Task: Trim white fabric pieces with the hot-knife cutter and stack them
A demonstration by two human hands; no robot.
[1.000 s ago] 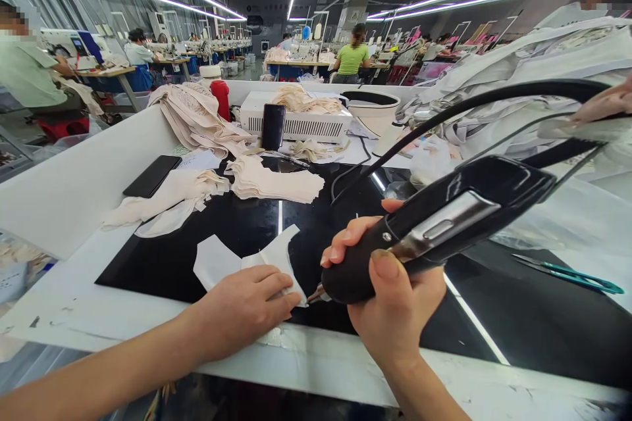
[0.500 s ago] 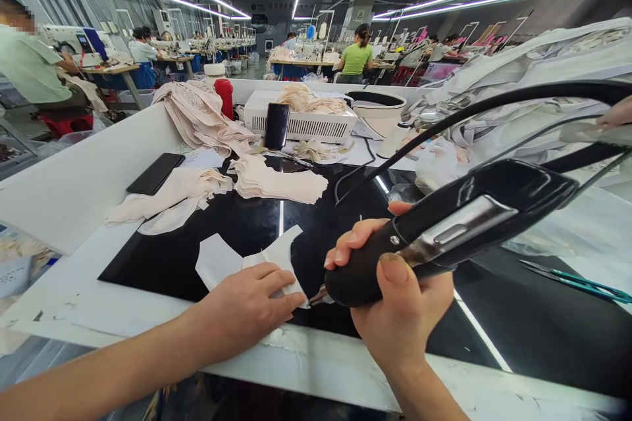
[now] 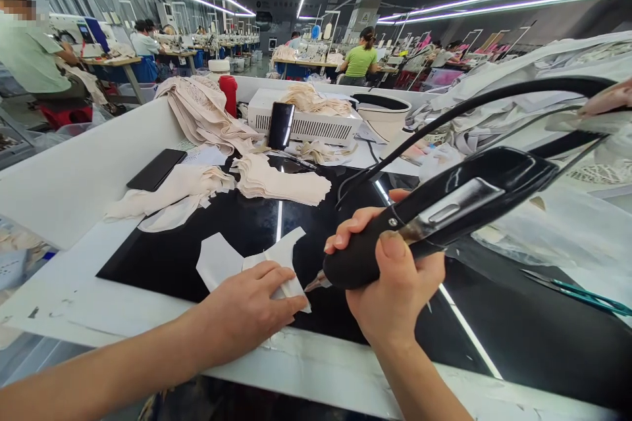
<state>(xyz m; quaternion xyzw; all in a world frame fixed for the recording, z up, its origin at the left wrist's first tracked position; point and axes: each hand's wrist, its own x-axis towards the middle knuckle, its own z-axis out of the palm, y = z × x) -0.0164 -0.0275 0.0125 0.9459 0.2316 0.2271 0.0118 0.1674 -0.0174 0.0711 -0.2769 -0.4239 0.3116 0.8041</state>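
My left hand [image 3: 254,299] lies with its fingers stretched over a white fabric piece [image 3: 220,260], pressing it onto a black glossy board [image 3: 162,253]. The piece has a seam-like ridge and curved edges; part of it is hidden under my palm. My right hand [image 3: 390,270] is wrapped around a black electric hot knife [image 3: 444,210] with a metal lever on its side and a cable at its rear. Its thin metal tip points at the fabric edge by my left fingertips; I cannot tell whether it touches.
Stacked cream fabric pieces [image 3: 284,181] and a phone [image 3: 157,170] lie behind the fabric. Another phone [image 3: 280,125] leans on a white vented box [image 3: 309,120]. Teal-handled scissors [image 3: 587,296] and plastic bags [image 3: 557,223] are at right. People sit at sewing machines beyond.
The hot knife has shifted slightly up and left, its tip going from the lower fabric corner to higher beside the edge. My left hand and the fabric stay almost in place.
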